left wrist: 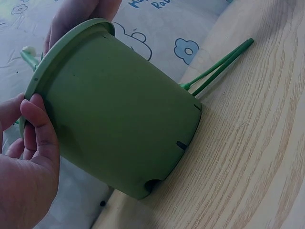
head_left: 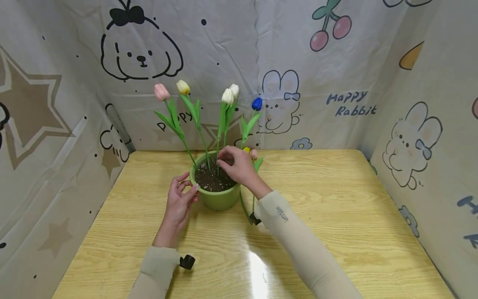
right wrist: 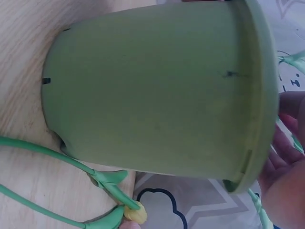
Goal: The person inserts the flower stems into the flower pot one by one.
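Observation:
A green flower pot filled with dark soil stands on the table. My left hand holds its rim at the left, thumb and fingers pinching the edge, as the left wrist view also shows. Over the soil, my right hand pinches the lower stem of a white tulip between thumb and fingers. A second white tulip stands close behind it. Also upright in the pot are a pink tulip and a pale yellow tulip. A blue tulip rises behind my right hand, its lower stem hidden.
Right of the pot, a yellow tulip and a light pink tulip lie on the wooden table, partly hidden by my right arm. Printed cloth hangs behind the table and at both sides.

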The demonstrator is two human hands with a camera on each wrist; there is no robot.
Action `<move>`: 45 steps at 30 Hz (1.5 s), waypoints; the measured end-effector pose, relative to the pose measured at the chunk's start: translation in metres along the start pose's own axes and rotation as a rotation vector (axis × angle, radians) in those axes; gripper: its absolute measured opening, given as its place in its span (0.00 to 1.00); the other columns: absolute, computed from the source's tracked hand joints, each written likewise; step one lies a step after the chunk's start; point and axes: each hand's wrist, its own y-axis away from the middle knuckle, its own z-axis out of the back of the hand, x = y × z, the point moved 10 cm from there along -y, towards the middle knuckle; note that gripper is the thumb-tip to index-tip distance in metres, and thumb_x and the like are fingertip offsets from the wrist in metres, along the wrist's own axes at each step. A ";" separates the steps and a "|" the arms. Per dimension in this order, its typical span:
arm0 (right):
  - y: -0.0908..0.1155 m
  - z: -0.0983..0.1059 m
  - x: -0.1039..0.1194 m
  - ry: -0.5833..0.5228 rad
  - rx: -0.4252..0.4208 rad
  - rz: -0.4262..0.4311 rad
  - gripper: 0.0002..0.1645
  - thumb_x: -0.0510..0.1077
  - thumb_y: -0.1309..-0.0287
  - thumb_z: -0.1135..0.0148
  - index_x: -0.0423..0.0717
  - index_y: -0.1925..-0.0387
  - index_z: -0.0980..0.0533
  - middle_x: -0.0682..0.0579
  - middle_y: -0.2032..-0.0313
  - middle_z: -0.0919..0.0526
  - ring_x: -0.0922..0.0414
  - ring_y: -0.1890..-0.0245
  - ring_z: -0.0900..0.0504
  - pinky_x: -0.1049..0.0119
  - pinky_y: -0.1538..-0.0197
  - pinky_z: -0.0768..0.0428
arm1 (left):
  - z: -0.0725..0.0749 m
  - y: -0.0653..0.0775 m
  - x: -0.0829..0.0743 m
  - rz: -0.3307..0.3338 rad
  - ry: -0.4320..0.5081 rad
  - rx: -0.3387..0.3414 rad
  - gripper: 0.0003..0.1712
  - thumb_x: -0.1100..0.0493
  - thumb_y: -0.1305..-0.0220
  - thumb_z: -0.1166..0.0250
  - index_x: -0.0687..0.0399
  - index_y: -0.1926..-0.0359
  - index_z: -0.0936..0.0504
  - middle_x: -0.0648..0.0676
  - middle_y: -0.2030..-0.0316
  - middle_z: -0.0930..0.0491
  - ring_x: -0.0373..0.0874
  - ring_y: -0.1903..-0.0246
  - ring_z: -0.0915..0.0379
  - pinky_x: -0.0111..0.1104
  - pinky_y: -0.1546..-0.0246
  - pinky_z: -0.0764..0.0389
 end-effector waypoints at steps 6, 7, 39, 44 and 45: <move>0.004 0.012 0.002 -0.032 -0.011 -0.035 0.06 0.41 0.30 0.34 0.44 0.54 0.18 0.48 0.53 0.14 0.53 0.52 0.12 0.61 0.50 0.11 | 0.000 0.000 -0.002 -0.005 -0.004 -0.005 0.30 0.74 0.29 0.39 0.51 0.33 0.35 0.50 0.55 0.26 0.36 0.71 0.19 0.21 0.73 0.20; 0.004 0.014 0.002 -0.050 -0.015 -0.036 0.07 0.41 0.30 0.34 0.43 0.54 0.18 0.47 0.52 0.14 0.52 0.52 0.12 0.61 0.50 0.11 | 0.000 0.000 -0.002 -0.006 -0.006 -0.004 0.29 0.74 0.29 0.39 0.50 0.33 0.35 0.50 0.55 0.26 0.36 0.71 0.19 0.21 0.73 0.20; 0.080 0.054 -0.131 -0.381 -0.236 -0.587 0.17 0.35 0.28 0.40 0.36 0.41 0.24 0.39 0.50 0.19 0.46 0.57 0.13 0.58 0.55 0.09 | 0.000 -0.002 0.001 -0.001 -0.008 -0.002 0.29 0.73 0.30 0.38 0.50 0.34 0.34 0.50 0.55 0.26 0.36 0.71 0.19 0.21 0.73 0.20; 0.096 0.037 -0.157 -0.359 -0.220 -0.653 0.20 0.35 0.30 0.40 0.34 0.39 0.24 0.39 0.50 0.19 0.47 0.59 0.12 0.60 0.58 0.09 | 0.000 -0.002 0.001 -0.003 -0.009 -0.007 0.30 0.73 0.29 0.38 0.50 0.33 0.35 0.50 0.56 0.26 0.35 0.72 0.20 0.21 0.74 0.21; 0.099 0.033 -0.160 -0.355 -0.217 -0.664 0.21 0.34 0.31 0.40 0.34 0.39 0.24 0.38 0.50 0.19 0.47 0.59 0.12 0.59 0.58 0.09 | 0.000 -0.002 0.001 -0.004 -0.010 -0.006 0.30 0.73 0.29 0.38 0.50 0.33 0.35 0.50 0.56 0.26 0.35 0.72 0.20 0.21 0.74 0.21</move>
